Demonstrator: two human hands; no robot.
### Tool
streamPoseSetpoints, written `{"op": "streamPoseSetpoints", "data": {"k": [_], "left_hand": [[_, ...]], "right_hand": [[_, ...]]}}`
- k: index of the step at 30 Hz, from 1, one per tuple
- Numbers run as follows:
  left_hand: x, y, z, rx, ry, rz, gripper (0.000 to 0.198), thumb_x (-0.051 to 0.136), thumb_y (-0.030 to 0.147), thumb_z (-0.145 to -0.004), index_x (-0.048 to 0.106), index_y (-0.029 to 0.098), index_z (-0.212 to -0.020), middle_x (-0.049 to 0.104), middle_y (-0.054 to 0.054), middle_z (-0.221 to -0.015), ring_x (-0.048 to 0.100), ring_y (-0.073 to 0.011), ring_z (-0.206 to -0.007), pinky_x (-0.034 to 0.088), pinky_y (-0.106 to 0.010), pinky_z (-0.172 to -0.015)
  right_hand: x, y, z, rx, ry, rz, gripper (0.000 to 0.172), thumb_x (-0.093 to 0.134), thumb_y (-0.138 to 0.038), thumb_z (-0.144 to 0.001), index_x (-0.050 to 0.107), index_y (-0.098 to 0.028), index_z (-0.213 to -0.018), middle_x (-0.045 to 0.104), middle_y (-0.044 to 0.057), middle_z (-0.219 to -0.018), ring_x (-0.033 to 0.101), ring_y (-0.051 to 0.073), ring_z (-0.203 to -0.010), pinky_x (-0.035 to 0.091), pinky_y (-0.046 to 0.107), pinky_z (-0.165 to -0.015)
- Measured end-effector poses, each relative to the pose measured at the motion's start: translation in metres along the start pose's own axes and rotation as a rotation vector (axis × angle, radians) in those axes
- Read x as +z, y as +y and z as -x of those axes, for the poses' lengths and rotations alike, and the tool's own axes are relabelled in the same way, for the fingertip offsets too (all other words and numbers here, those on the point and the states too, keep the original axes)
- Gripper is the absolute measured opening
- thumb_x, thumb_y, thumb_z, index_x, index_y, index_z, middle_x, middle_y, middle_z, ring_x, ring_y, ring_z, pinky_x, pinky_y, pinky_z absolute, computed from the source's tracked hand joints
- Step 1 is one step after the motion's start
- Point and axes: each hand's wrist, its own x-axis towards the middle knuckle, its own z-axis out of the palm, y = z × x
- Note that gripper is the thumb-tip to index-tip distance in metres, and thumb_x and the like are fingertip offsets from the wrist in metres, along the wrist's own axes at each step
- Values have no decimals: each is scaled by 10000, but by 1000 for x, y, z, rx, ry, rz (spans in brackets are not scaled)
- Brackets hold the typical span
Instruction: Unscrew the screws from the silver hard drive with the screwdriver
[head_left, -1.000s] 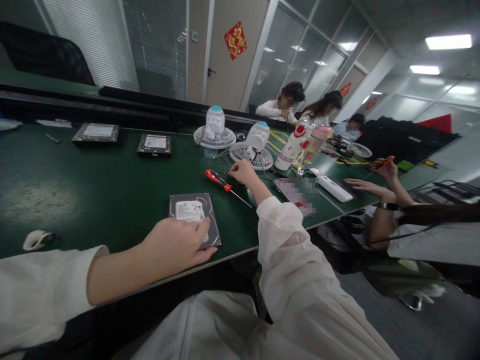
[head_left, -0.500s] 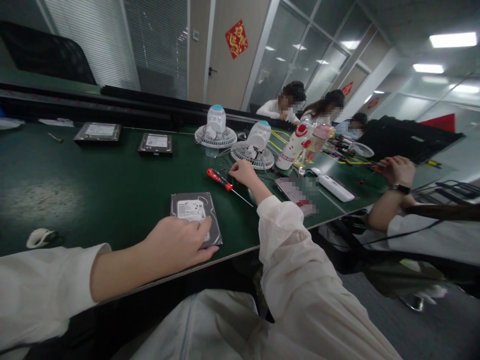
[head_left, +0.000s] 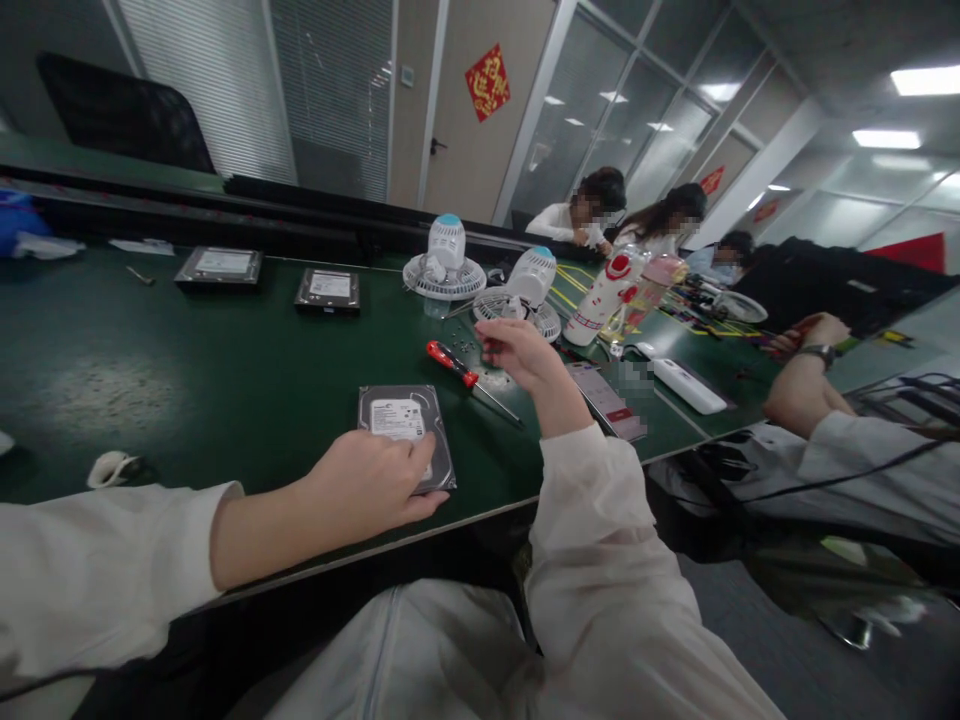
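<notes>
My left hand (head_left: 379, 478) rests over the near left part of a hard drive (head_left: 405, 408), thumb along its front edge and fingers across its label. The drive lies flat near the table's front edge. My right hand (head_left: 525, 355) is lifted a little above the table, its fingers bent and drawn together; whatever may be between the fingertips is too small to make out. Beneath and left of that hand several small screws (head_left: 465, 346) are scattered. A red and black screwdriver (head_left: 472, 380) lies between the screws and the drive.
Two more hard drives (head_left: 220, 266) (head_left: 328, 288) lie farther back. Two white fans (head_left: 444, 270) (head_left: 525, 290) stand face down beyond the screws. At right are a white and red bottle (head_left: 604, 298), a phone-like slab (head_left: 604, 400) and another person's arm (head_left: 802, 385).
My right hand has risen from among the screws and turned, its fingers now off the table. My left hand stays on the hard drive. The whole view has shifted slightly.
</notes>
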Motion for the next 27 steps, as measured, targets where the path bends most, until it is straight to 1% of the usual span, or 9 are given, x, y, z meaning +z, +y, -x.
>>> {"op": "streamPoseSetpoints", "data": {"k": [3,5,7,9,12,16,19,23,27], "left_hand": [[3,-10,-5,-27,-2,2,567,471,597,-943,646,102,-1155,745,-155,-813,716,-287,-682,417,-307,-514],[5,-17,-8,-55,21,37,586,478,630,-928,636,113,-1153,744,-147,-863,715,-284,-720,412,-299,-535],[5,-22,-10,-87,92,140,554,492,622,-926,619,138,-1164,735,-122,-941,705,-262,-755,413,-290,-556],[4,-25,-10,-92,214,315,469,504,569,-941,609,168,-1159,710,-80,-989,675,-210,-752,422,-276,-578],[4,-24,-7,-33,371,596,311,516,450,-973,613,196,-1125,663,-28,-996,589,-113,-662,436,-242,-606],[5,-20,-2,37,423,798,177,570,328,-973,647,217,-1087,634,1,-1002,519,-52,-604,441,-206,-608],[6,-19,-2,58,429,845,133,602,282,-958,678,218,-1046,645,1,-987,550,-57,-654,450,-195,-612],[6,-19,-4,63,449,871,131,594,269,-959,706,202,-968,676,-16,-922,622,-105,-783,489,-213,-670],[7,-20,-4,76,466,881,143,583,245,-960,708,188,-918,683,-29,-891,638,-123,-807,501,-234,-704]], "right_hand": [[14,-2,43,11,-156,-250,281,767,-410,-681,642,-166,-742,567,-35,-680,519,67,-634,464,218,-592],[23,3,70,47,-225,-359,290,799,-401,-637,643,-170,-716,571,-37,-690,515,58,-634,456,203,-584],[31,10,91,103,-276,-428,279,807,-385,-644,646,-161,-681,561,-36,-653,508,55,-605,436,194,-554],[37,18,105,153,-309,-474,265,813,-371,-653,662,-155,-680,574,-30,-642,512,57,-591,430,197,-545],[44,26,115,188,-320,-530,250,825,-358,-654,682,-154,-678,598,-27,-652,521,56,-587,429,201,-548],[51,33,120,177,-288,-572,218,828,-336,-661,702,-157,-668,630,-23,-658,546,55,-596,425,204,-577],[55,37,125,160,-258,-579,202,831,-333,-660,718,-166,-667,637,-24,-645,546,56,-591,415,207,-585],[59,39,130,135,-222,-559,186,835,-329,-655,737,-174,-681,658,-18,-674,538,62,-601,409,218,-587],[63,41,130,104,-179,-522,166,824,-329,-665,741,-189,-695,670,-17,-688,508,60,-571,389,226,-566]]}}
